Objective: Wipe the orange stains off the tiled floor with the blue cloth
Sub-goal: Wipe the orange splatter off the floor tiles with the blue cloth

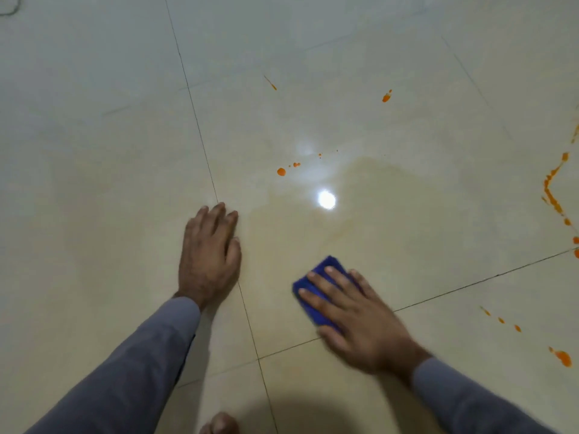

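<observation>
The person's right hand (pixel 354 311) lies flat on top of the blue cloth (pixel 316 296), palm down, with the fingers (pixel 316 297) spread slightly and stretched out over the folded fabric rather than pinching it. The cloth sits under the fingers and the front of the palm; its far corner sticks out beyond the fingertips, and its left edge shows beside the outermost finger. It rests on the tiled floor (pixel 407 239) just above a grout line that runs across the tile near the wrist. The left hand (pixel 208 255) is planted flat on the floor well to the left of the cloth, its fingers pressed close together and pointing away from the person, holding nothing; it lies on a long grout line. Both arms wear grey sleeves (pixel 131 364). Orange stains (pixel 281 171) dot the floor beyond the cloth, near a bright reflected light (pixel 326 200); more form a trail (pixel 553 189) along the right edge, and further drops (pixel 562 358) lie to the right of the right wrist. A pale smeared patch spreads over the tile between the hands and the nearest spots.
</observation>
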